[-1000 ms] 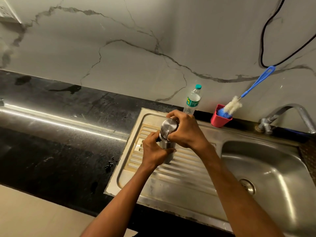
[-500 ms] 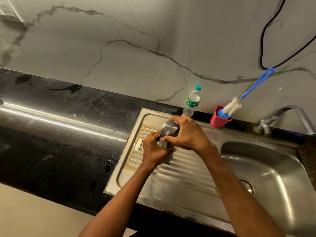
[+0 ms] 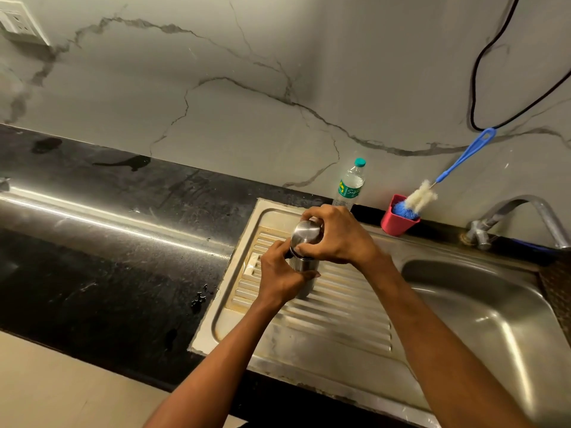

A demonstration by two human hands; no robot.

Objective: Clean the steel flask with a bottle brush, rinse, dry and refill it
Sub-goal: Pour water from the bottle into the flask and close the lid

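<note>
steel flask (image 3: 304,267) at frame centre: my left hand (image 3: 282,278) clamps its body, my right hand (image 3: 335,236) wraps the cap (image 3: 306,232); best to twist squarely, keeping the base planted on the ribbed drainboard (image 3: 346,307).

Ribbed drainboard (image 3: 336,307) lies open — water bottle (image 3: 350,183) and red cup (image 3: 397,222) crowd the back.

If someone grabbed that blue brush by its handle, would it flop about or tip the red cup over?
The brush would probably bend a little, since its handle looks thin. It leans far out of the small red cup, so a careless tug might tip the cup. It is likely light.
</note>
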